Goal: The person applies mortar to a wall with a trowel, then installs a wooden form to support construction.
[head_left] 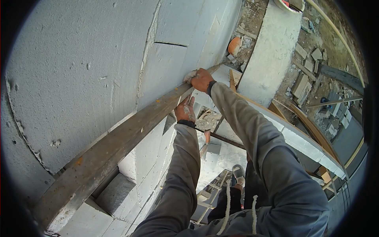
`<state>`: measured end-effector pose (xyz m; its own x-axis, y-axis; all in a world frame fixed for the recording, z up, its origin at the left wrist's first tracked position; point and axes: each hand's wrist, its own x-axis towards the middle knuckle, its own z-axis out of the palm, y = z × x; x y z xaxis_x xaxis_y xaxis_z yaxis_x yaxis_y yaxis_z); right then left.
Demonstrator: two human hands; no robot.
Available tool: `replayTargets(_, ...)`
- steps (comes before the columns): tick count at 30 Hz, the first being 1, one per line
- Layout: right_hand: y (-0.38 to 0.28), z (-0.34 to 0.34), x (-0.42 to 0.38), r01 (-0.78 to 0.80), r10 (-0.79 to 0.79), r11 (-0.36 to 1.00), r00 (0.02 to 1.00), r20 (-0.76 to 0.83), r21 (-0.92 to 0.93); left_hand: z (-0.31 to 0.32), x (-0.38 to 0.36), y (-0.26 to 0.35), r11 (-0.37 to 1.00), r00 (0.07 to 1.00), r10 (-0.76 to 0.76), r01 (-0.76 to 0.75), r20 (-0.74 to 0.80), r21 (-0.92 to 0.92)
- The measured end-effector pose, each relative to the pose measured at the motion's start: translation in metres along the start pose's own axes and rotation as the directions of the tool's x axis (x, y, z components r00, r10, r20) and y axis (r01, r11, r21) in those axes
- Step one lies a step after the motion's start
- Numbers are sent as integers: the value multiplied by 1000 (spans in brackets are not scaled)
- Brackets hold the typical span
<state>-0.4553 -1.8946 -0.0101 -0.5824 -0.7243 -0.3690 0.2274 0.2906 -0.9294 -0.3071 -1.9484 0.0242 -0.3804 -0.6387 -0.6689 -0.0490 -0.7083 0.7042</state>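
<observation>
I see the right hand [202, 80] palm-down, wrist bent, fingers curled around a small whitish lump [190, 76] at the beam's upper edge; can't tell if it grips the beam too. Left hand [185, 111] is just below, palm up, fingers loosely spread, by the beam's underside; can't confirm contact.

Long straight grey-brown beam [122, 136], orange-stained, scuffed, pale smears low on its side; wood or metal unclear. Runs near left to far centre, along the base of a pale grey block wall [87, 71]. White blocks [152, 152] below it. Farther right: orange rounded object [235, 46], long pale slab [270, 51].
</observation>
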Motion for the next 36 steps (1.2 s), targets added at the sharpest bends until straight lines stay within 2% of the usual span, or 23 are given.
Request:
replayTargets(3, 2, 1, -1, -5, 5, 1000, 1000, 16, 25, -5, 6, -1, 998, 999, -26, 28, 30, -62)
replayTargets(5, 4, 2, 0, -10, 9, 999, 1000, 13, 37, -6, 9, 2, 990, 995, -89, 85, -36, -112)
replayTargets(8, -6, 0, -5, -37, 36, 997, 999, 11, 64, -9, 9, 8, 973, 990, -142, 135, -24, -187)
replayTargets(12, -4, 2, -4, 1, -1, 999, 1000, -1, 38, -11, 7, 12, 977, 994, -109, 106, -10, -183)
replayTargets(15, -3, 2, -3, -3, 3, 999, 1000, 10, 45, -13, 11, 9, 979, 991, -102, 84, -89, -184)
replayTargets(21, -7, -1, -10, -38, 35, 991, 999, 25, 132, -28, 22, -3, 994, 994, -41, 30, -103, -110)
replayTargets(22, -11, -2, -14, 14, -15, 999, 1000, -24, -37, -39, 28, -12, 831, 964, 261, -254, 57, 495)
replayTargets(23, -16, -5, -17, 57, -71, 977, 995, -64, -207, -51, 35, -20, 276, 850, 386, -477, 358, 834)
replayTargets(24, -10, -3, -16, 54, -69, 977, 995, -66, -206, -44, 34, -16, 277, 851, 384, -477, 359, 834)
replayTargets(25, -2, 0, -14, 83, -106, 958, 992, -69, -276, -30, 32, -7, 771, 944, 325, -297, 53, 563)
replayTargets(26, 7, 4, -12, 113, -145, 932, 987, -68, -344, -16, 27, 2, 995, 980, 96, -87, -175, 57)
replayTargets(27, 3, 2, -16, 111, -143, 933, 987, -69, -343, -2, 16, 7, 995, 980, 95, -86, -175, 59)
replayTargets(29, -9, -4, -25, 165, -196, 920, 979, -53, -356, 24, -3, 8, 982, 956, 184, -190, -228, -5)
replayTargets(30, -9, -4, -26, 164, -196, 920, 979, -53, -357, 17, 2, 8, 982, 956, 183, -189, -228, -6)
replayTargets(32, -8, -2, -26, 187, -220, 928, 973, -69, -323, -6, 17, 8, 982, 998, 51, -57, -36, -180)
replayTargets(36, -6, 0, -31, 139, -185, 945, 974, -134, -295, -13, 25, -1, 980, 995, 70, -83, -77, -182)
